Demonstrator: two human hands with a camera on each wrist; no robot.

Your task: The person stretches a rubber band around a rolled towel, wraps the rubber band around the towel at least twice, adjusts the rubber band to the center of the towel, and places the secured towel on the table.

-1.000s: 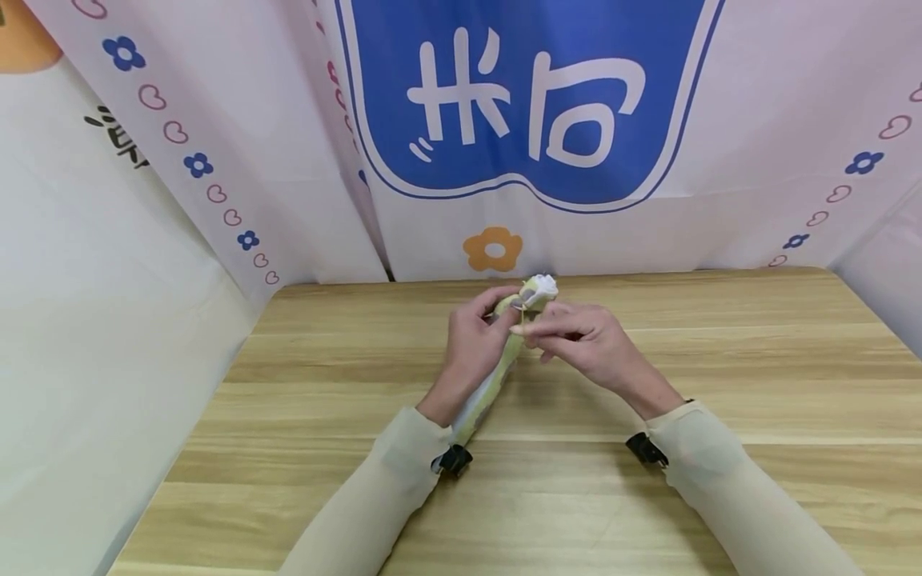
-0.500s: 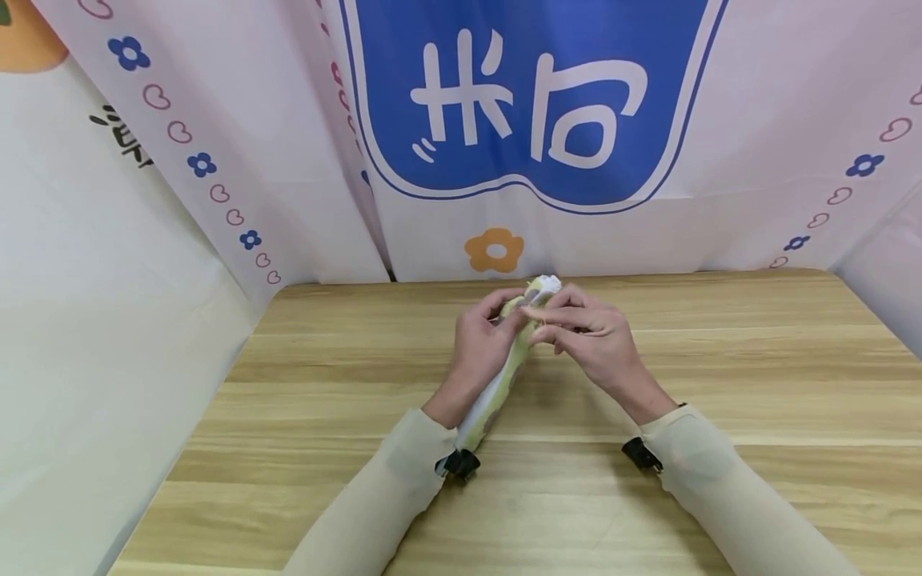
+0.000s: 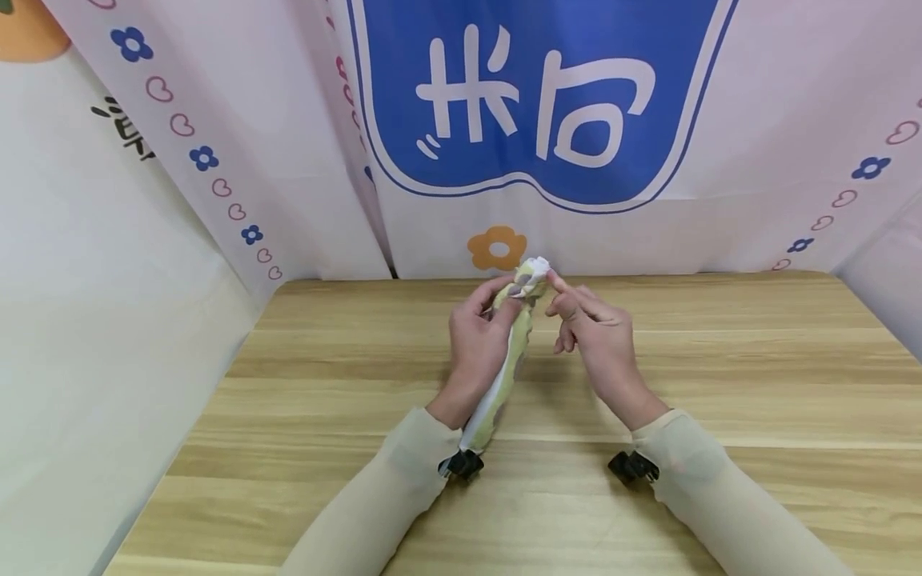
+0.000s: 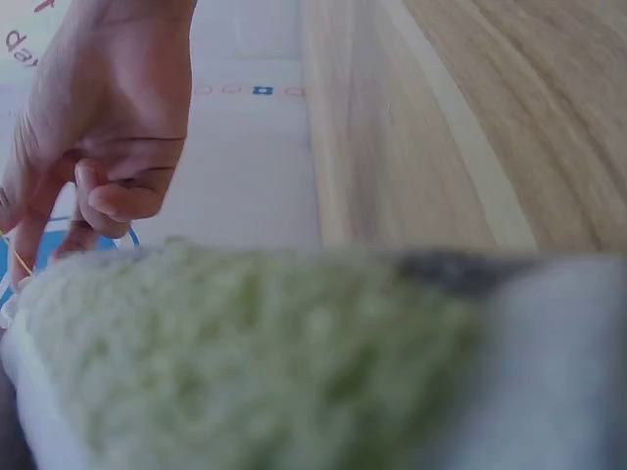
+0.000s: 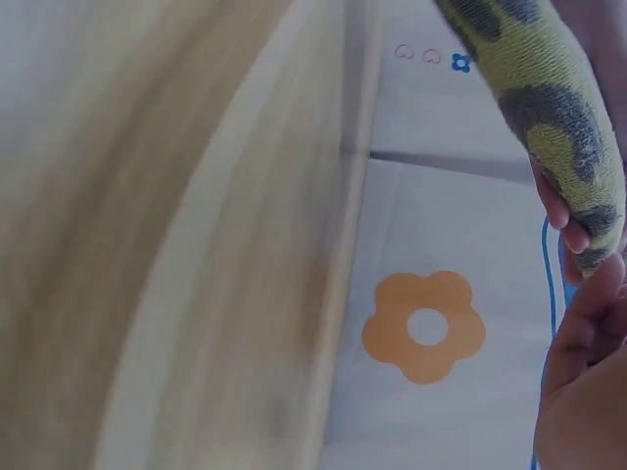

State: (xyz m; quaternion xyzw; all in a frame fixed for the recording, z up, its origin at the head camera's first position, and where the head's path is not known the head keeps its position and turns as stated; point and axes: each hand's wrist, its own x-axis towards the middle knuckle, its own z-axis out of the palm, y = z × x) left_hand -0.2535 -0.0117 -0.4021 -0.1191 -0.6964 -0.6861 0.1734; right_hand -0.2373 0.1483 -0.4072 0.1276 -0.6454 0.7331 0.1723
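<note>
A rolled towel (image 3: 499, 394), yellow-green with grey spots and white parts, slants up from the left wrist. My left hand (image 3: 477, 342) grips it near its far end, thumb on top. My right hand (image 3: 603, 340) is at the towel's white tip, index finger stretched to it and the other fingers curled. In the left wrist view a thin yellow rubber band (image 4: 20, 259) runs taut at the right hand's fingers; the towel (image 4: 255, 343) hides part of it. The right wrist view shows the spotted towel (image 5: 558, 113) with left fingers behind its end.
The wooden table (image 3: 324, 384) lies under both forearms. Behind its back edge hangs a white cloth (image 3: 648, 240) with a blue sign and an orange flower. A white sheet (image 3: 108, 320) hangs on the left. Each wrist wears a black camera mount (image 3: 461, 464).
The towel's far end has risen slightly. My right hand has gone from pinching the band beside the left thumb to reaching its index finger up to the towel's tip.
</note>
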